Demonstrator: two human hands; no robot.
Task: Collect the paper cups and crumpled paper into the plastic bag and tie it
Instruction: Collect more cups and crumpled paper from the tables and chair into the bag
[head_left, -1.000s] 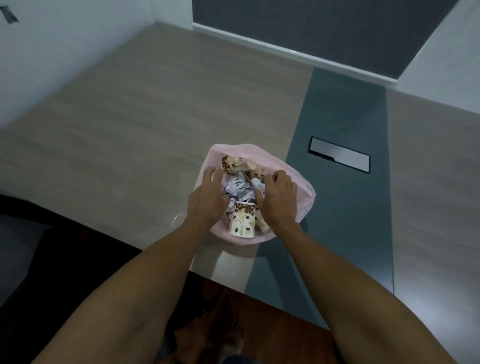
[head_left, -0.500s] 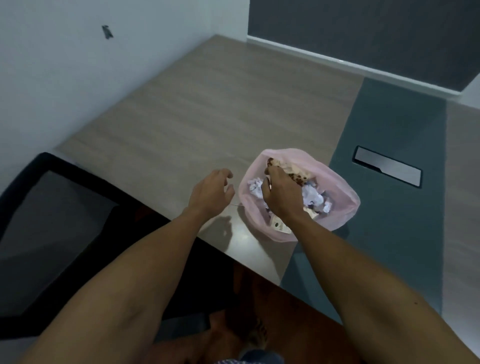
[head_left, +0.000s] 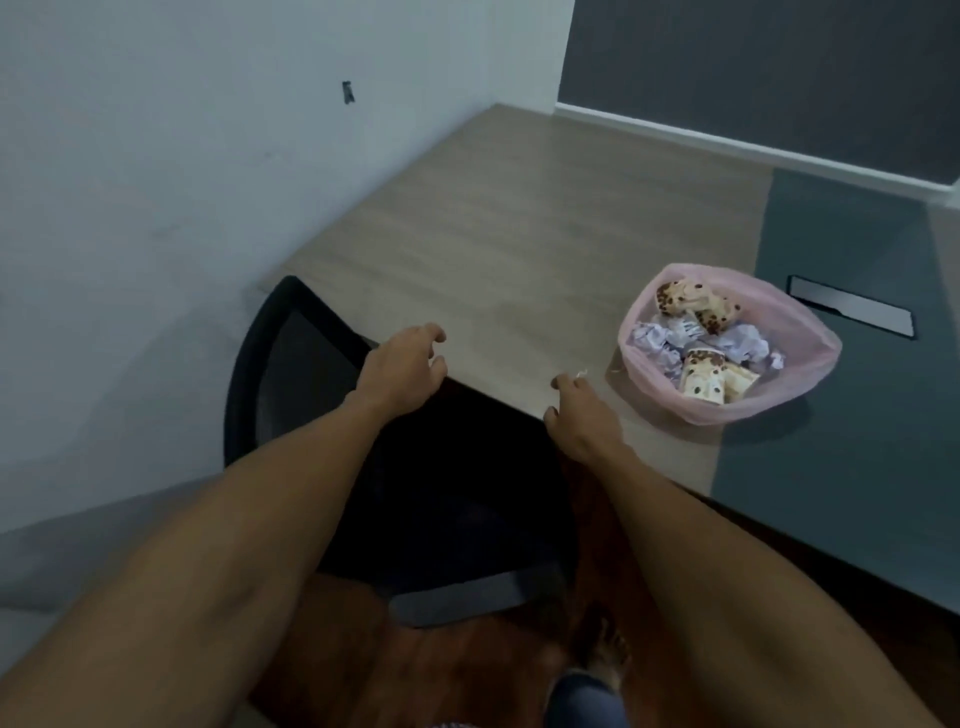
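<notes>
Reaching: the right hand (head_left: 582, 418) stretches over the table (head_left: 519, 249) edge toward a small white scrap (head_left: 581, 373) lying just past its fingertips; this looks like the last loose bit to collect.
Right hand: fingers loosely extended, holding nothing; whether they touch the scrap I cannot tell.
Left hand (head_left: 402, 371): hovering over the table edge, fingers loosely curled, empty, well apart from the bag.
Bag (head_left: 810, 374): pink, mouth wide open and untied, on the table to the right of both hands and a little farther in.
Contents: cups (head_left: 701, 382) and crumpled paper (head_left: 737, 343) already lie inside.
Nearer hand: the right, between the left hand and the bag.
Next move: likely pinch the scrap, carry it right into the bag, then gather the rim to tie.
Chair (head_left: 291, 374): black, under the left forearm.
</notes>
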